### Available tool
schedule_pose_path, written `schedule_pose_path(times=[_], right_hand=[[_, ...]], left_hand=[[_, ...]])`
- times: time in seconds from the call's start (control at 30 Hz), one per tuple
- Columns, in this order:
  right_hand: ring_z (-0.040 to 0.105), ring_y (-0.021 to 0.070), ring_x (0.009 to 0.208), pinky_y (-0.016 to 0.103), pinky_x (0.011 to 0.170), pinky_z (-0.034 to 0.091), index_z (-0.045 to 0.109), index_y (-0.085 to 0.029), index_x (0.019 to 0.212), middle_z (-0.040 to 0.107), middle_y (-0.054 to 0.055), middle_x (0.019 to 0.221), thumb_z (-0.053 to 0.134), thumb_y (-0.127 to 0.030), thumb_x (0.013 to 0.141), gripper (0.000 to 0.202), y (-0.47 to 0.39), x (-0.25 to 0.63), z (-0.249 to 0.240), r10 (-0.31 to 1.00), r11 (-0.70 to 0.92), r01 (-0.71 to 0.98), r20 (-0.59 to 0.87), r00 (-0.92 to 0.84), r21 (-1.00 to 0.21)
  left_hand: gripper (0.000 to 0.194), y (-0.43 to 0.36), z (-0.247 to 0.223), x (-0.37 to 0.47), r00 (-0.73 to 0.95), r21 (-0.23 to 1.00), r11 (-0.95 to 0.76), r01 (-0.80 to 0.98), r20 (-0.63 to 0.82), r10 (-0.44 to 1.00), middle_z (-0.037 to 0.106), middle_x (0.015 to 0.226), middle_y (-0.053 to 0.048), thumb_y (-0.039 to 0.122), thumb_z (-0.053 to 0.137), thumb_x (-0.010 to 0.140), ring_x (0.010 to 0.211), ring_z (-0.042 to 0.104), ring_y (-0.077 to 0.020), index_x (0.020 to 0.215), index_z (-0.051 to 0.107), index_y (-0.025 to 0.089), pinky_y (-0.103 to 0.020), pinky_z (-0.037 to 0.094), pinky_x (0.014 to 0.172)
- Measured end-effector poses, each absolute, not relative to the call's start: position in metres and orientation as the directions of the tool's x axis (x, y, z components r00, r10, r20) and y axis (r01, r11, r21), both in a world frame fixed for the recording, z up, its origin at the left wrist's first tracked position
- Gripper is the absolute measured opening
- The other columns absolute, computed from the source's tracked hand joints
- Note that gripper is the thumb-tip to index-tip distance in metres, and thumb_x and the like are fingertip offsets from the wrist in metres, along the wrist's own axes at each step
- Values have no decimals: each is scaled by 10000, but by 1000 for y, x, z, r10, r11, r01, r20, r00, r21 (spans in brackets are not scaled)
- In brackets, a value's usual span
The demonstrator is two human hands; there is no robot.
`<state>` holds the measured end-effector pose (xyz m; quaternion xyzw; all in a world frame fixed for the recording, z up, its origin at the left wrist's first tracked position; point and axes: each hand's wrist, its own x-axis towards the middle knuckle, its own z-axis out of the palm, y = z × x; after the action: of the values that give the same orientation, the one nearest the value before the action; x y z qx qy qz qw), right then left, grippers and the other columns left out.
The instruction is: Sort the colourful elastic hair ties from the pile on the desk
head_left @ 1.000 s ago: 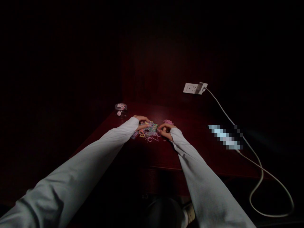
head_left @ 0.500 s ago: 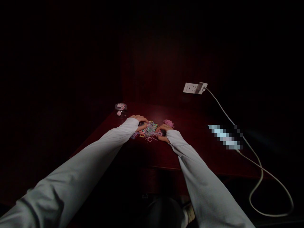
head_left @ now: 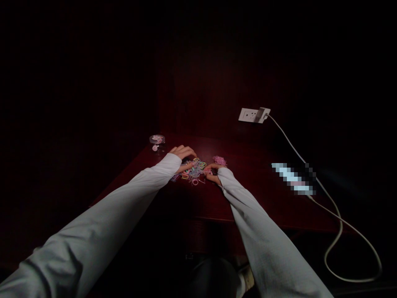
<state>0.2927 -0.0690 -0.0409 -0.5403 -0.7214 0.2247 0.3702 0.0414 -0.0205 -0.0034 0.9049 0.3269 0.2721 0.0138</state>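
A loose pile of pastel hair ties [head_left: 190,171] lies on the dark red table, in lilac, green, yellow and pink. Over its left side is my left hand [head_left: 183,152], fingers stretched out and apart, with the thumb resting along the pile. At the right edge of the pile, my right hand [head_left: 216,174] curls its fingers round a small pink hair tie [head_left: 209,172]. Just beyond that hand sits a separate bunch of glossy pink hair ties [head_left: 219,160]. The small scale and dim light blur the fingertips.
A clear round container [head_left: 157,140] with pink pieces stands at the table's back left. A phone with a blurred screen [head_left: 293,178] lies on the right, its white cable [head_left: 341,223] looping to a charger in the wall socket [head_left: 249,115]. The table's front edge [head_left: 214,219] is near me.
My left hand has risen slightly and its fingers have spread away from the pile. The right fingers have shifted a little, and the pink hair tie now shows between them.
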Motion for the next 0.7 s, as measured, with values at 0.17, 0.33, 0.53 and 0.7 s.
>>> schedule_pose_path(times=[0.17,0.33,0.53,0.7], right_hand=[[419,108,545,249,543,325,748,-213,815,563,-53,605,776,-488,715,294,-62,285,-41,975,221,507,196,-102,-833],[386,107,565,254,544,291,737,-205,805,539,-46,614,777,-509,682,330,-65,282,-37,971,237,447,204,-123,-863],[433,119,595,256,575,330,760,-205,835,585,-34,649,779,-463,682,301,-60,276,-42,969,247,428,227,-97,-870],[427,103,580,251,577,331,763,-203,828,632,-27,700,794,-411,698,247,-59,270,-44,968,250,418,235,-87,-874]], left_hand=[[259,-36,7,41,748,73,-860,504,462,477,703,1176,-65,447,622,1023,1086,560,-249,1125,709,225,-354,402,947],[249,-38,8,44,810,-11,-889,458,417,413,689,1048,-60,422,592,1041,1038,529,-242,1091,710,209,-345,390,923],[293,-37,7,46,830,-53,-889,454,387,401,676,982,-52,469,575,1049,992,511,-234,1021,708,210,-342,355,874],[312,-36,6,45,823,-51,-885,464,394,409,671,960,-48,466,548,1066,977,504,-229,1024,707,201,-341,338,860]])
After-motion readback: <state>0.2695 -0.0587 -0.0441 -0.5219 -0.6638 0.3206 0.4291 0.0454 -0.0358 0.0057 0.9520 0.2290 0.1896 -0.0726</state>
